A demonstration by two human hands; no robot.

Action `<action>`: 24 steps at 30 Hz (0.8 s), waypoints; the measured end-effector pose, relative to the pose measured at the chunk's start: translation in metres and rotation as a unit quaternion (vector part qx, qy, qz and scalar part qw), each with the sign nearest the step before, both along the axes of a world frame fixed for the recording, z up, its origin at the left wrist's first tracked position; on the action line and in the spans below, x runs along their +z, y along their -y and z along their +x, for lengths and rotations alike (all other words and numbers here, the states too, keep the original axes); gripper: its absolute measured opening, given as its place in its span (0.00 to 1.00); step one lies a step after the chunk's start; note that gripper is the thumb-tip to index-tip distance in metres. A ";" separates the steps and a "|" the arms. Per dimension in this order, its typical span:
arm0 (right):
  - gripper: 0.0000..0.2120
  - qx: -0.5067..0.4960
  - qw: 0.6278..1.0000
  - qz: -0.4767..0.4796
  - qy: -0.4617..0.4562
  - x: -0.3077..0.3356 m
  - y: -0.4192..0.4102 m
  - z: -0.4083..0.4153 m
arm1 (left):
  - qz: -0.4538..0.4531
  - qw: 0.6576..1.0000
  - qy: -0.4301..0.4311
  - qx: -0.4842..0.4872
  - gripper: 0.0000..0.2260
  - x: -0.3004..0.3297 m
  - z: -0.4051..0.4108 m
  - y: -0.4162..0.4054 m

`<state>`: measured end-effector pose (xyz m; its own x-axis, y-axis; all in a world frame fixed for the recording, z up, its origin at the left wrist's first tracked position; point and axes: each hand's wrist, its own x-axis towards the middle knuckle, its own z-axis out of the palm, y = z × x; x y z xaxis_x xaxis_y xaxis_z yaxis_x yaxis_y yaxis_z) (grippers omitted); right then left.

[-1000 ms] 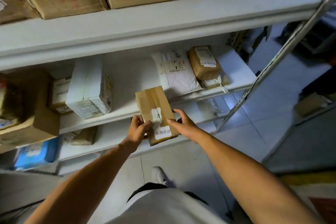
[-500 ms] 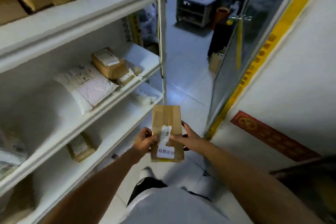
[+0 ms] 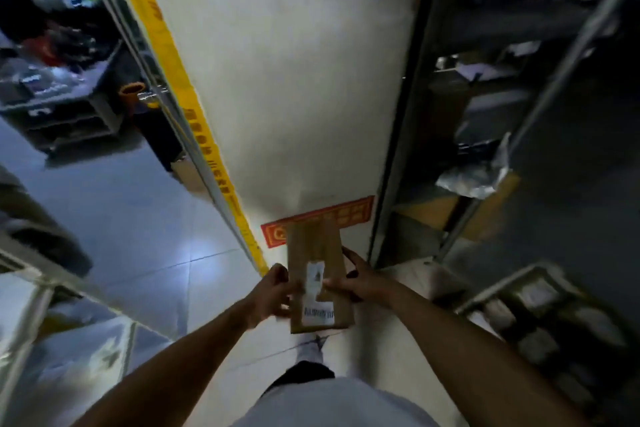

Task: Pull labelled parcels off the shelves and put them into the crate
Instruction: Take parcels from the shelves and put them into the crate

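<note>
A small brown cardboard parcel [image 3: 317, 272] with a white label near its lower end is held in front of me at waist height. My left hand [image 3: 272, 291] grips its left edge. My right hand [image 3: 360, 282] holds its right edge, fingers curled round the side. At the lower right stands a crate [image 3: 502, 282] with a pale rim, holding several parcels in the dark. The frame is blurred.
A white wall with a red sticker [image 3: 349, 215] faces me. A yellow-striped door frame [image 3: 194, 121] runs down the left, with a tiled floor [image 3: 138, 229] beyond it. A dark metal shelf rack [image 3: 485, 156] with parcels and a plastic bag stands on the right.
I have turned right, away from the white shelves, carrying the parcel in both hands. The shelves have left view; the wall, dark rack and crate have come into view.
</note>
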<state>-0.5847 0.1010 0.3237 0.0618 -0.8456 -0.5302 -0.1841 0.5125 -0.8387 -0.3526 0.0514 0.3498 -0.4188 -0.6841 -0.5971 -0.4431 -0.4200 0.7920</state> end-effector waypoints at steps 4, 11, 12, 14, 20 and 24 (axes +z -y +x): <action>0.39 -0.143 0.990 -0.011 0.007 -0.007 -0.033 -0.054 | -0.025 0.987 0.002 -0.160 0.19 -0.002 -0.072 0.027; 0.44 -0.366 0.926 0.065 0.065 -0.014 -0.080 -0.094 | 0.018 0.960 -0.018 -0.278 0.28 -0.012 -0.166 0.041; 0.44 -0.390 0.916 0.074 0.066 -0.013 -0.083 -0.092 | 0.024 0.955 -0.018 -0.296 0.28 -0.014 -0.175 0.043; 0.45 -0.436 0.894 0.070 0.075 -0.023 -0.088 -0.089 | 0.021 0.947 -0.014 -0.321 0.26 -0.019 -0.192 0.046; 0.45 -0.541 0.837 0.069 0.037 -0.010 -0.115 -0.070 | 0.055 0.906 -0.006 -0.420 0.27 -0.028 -0.237 0.046; 0.43 -0.604 0.790 0.093 0.047 -0.020 -0.144 -0.066 | 0.061 0.852 0.000 -0.520 0.25 -0.031 -0.271 0.033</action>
